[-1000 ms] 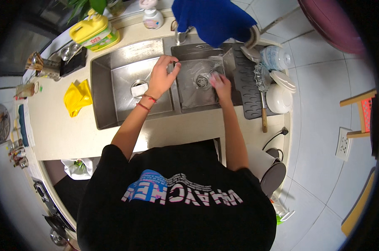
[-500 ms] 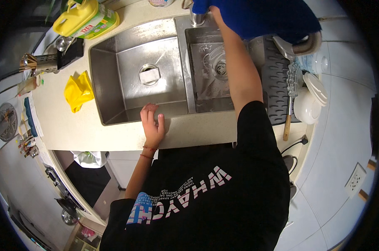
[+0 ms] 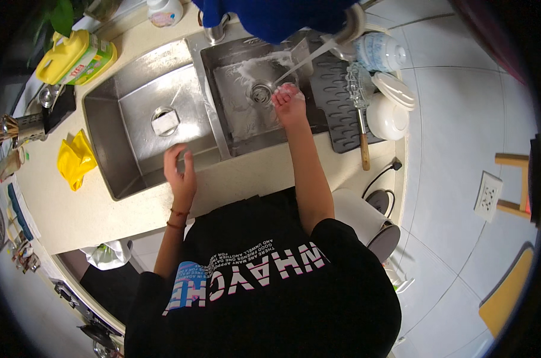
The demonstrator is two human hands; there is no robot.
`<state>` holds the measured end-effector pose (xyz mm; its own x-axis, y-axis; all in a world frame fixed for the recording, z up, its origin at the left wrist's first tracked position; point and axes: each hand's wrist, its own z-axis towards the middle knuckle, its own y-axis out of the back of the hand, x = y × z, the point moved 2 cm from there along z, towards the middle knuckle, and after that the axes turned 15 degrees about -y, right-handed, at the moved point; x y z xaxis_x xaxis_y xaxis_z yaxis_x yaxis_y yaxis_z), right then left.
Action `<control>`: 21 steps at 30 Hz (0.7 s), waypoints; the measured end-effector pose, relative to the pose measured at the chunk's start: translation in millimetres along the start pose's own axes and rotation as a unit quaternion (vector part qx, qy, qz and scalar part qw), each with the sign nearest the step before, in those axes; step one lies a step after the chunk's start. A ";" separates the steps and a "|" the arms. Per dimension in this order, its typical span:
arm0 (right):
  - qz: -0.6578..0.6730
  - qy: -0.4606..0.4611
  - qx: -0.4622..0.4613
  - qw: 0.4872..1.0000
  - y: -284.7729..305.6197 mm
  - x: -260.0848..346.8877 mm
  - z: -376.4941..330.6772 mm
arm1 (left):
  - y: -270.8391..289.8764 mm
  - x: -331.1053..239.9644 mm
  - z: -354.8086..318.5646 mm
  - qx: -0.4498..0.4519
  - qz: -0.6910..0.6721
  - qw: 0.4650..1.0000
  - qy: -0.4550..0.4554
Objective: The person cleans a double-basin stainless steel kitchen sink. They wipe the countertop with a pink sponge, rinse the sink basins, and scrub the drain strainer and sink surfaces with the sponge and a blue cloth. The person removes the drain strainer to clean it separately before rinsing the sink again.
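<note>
My left hand (image 3: pixel 182 174) hovers over the front rim of the left sink basin (image 3: pixel 127 104). Its fingers are bent but apart, and nothing is in it. Over the right basin (image 3: pixel 240 128), next to the drain (image 3: pixel 261 92), my right hand (image 3: pixel 289 102) has its fingers curled together, with white foam on it. Whatever it may hold is hidden. A pale streak (image 3: pixel 309 59) that looks like running water slants down toward this hand. At the top, a large blue cloth (image 3: pixel 276 15) hides part of the tap area. White foam spreads over the right basin's floor.
Left of the sink are a yellow cloth (image 3: pixel 76 160) and a yellow jug (image 3: pixel 76 56). A grey drying mat (image 3: pixel 336 107) lies on the right, with a wooden-handled tool (image 3: pixel 364 149), a white lidded pot (image 3: pixel 387 116) and patterned bowls (image 3: pixel 381 52) by it.
My right hand has come down from the tap area into the right basin, and the streak of water now shows. My left hand stays near the front rim. The whole view has shifted right.
</note>
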<state>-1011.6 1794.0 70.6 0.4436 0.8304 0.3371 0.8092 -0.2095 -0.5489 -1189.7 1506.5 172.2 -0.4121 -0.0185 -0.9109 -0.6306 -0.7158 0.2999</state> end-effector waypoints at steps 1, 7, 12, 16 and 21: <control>0.020 -0.002 -0.007 1.000 -4.9 7.5 -4.2 | -13.3 -0.5 14.7 0.001 -0.065 0.998 0.021; -0.086 -0.052 0.160 0.982 -24.1 38.4 -10.3 | -158.0 -3.8 106.6 0.100 -0.320 0.919 0.205; -0.306 0.074 -0.025 0.949 -56.4 25.3 7.0 | -251.7 47.1 134.6 0.098 -0.393 0.858 0.317; -0.545 0.137 -0.202 0.802 -25.3 36.1 43.3 | -283.0 12.9 131.8 0.099 -0.351 0.843 0.395; -0.549 0.220 -0.115 0.798 -52.8 38.1 18.9 | -291.9 36.0 129.9 0.043 -0.473 0.764 0.436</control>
<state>-1044.6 1846.5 97.9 -0.5295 0.3276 0.7825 0.8304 0.3887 0.3992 -1105.9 1805.4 88.6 0.8265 -0.0075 -0.5629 -0.4321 -0.6492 -0.6260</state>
